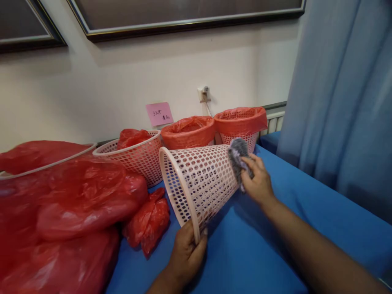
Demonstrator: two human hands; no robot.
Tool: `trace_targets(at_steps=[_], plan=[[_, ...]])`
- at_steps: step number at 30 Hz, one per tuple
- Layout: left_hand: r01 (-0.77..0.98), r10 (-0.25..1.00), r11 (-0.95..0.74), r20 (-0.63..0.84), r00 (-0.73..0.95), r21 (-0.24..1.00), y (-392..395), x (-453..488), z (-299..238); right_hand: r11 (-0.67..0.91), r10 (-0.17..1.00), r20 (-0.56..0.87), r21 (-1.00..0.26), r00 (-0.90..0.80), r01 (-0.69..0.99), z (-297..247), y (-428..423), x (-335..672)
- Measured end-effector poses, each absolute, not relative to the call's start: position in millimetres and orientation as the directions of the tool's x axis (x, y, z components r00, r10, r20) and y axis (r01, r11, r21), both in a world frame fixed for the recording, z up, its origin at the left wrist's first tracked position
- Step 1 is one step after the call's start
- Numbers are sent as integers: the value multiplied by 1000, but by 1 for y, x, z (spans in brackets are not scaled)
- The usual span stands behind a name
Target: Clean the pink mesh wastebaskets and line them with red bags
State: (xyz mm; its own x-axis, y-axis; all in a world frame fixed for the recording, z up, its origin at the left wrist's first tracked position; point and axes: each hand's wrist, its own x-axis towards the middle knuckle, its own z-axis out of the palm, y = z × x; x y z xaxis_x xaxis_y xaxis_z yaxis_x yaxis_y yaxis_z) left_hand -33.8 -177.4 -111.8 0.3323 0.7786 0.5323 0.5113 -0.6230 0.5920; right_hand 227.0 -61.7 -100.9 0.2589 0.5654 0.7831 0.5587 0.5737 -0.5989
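A pale pink perforated plastic wastebasket (203, 175) lies tilted on its side above the blue surface, its open mouth toward the left. My left hand (186, 253) grips its rim at the lower edge, thumb outside and fingers partly hidden behind the rim. In my right hand (257, 177) is a bunched grey cloth (237, 157), pressed against the basket's base end. A crumpled red plastic bag (148, 222) rests left of the basket.
Behind stand two baskets lined with red bags (188, 132) (240, 120) and another basket (141, 159) with red plastic inside. Large red bags (76, 204) heap at the left. A blue curtain (343, 94) hangs at the right; a pink note (159, 113) is on the wall.
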Motion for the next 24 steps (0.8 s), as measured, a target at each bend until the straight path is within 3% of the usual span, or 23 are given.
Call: trace_targets(at_steps=[2,4,7,11,13,17,20,22,24], plan=[[518,764,-644,511,394,563,-177,-31,-110,402,645,643,-745,413,532,-105,-42,241],[521,759,-650,459,461,552,-174,-28,-109,392,664,631,-751,401,532,-104,-39,245],[540,759,-646,384,525,540,-169,-25,-110,627,563,813,-538,151,563,-95,-65,231],[575,778,-625,357,518,528,-167,-27,-113,914,246,933,-133,-263,384,-80,-120,202],[578,792,-607,351,500,545,-170,-29,-114,960,129,933,-32,-336,279,-74,-137,195],[559,850,-527,386,359,640,-178,-29,-110,973,38,931,49,-363,227,-72,-141,191],[476,874,-486,401,275,733,-181,-28,-107,933,169,947,-64,-275,355,-80,-120,198],[445,875,-483,395,281,754,-181,-28,-105,809,377,924,-300,-54,505,-88,-97,210],[458,854,-516,395,338,723,-180,-27,-103,605,545,814,-549,202,577,-95,-72,225]])
